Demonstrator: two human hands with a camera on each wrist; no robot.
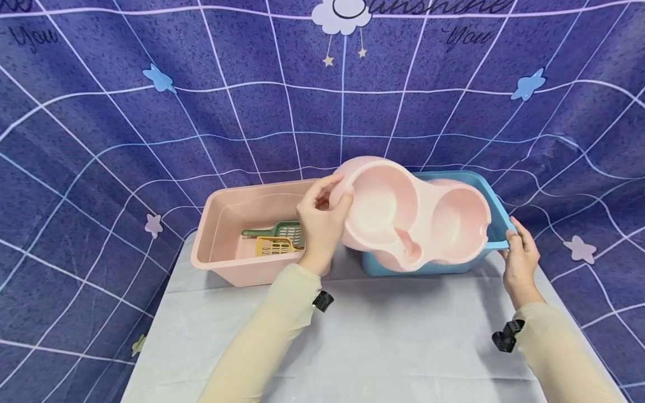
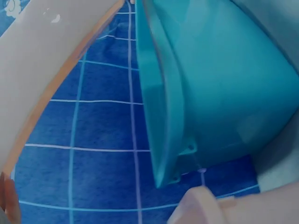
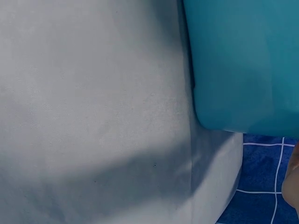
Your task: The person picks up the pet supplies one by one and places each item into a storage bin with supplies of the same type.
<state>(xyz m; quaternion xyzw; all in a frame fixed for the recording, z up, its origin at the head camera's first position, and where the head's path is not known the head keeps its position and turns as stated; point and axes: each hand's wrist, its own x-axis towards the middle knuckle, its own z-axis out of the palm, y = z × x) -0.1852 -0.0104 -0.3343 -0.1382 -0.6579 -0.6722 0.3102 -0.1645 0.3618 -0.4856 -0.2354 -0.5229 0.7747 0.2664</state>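
A pink double pet bowl [image 1: 425,215], with one larger and one smaller round hollow, is tilted over a blue bin [image 1: 499,221]. My left hand [image 1: 322,221] grips the bowl's left edge between thumb and fingers. In the left wrist view the bowl [image 2: 42,60] slants along the left side, beside the rim of the blue bin [image 2: 224,84]. At the bin's far right end, my right hand [image 1: 521,257] holds the rim with curled fingers. Only a sliver of this hand [image 3: 292,186] shows in the right wrist view, next to the bin [image 3: 247,65].
Left of the blue bin stands a pink bin [image 1: 221,224]. Inside it lie a green slotted litter scoop [image 1: 287,228] and a yellow slotted scoop [image 1: 272,246]. A grey-white cloth covers the table [image 1: 393,330]. A blue gridded curtain [image 1: 302,112] hangs close behind the bins.
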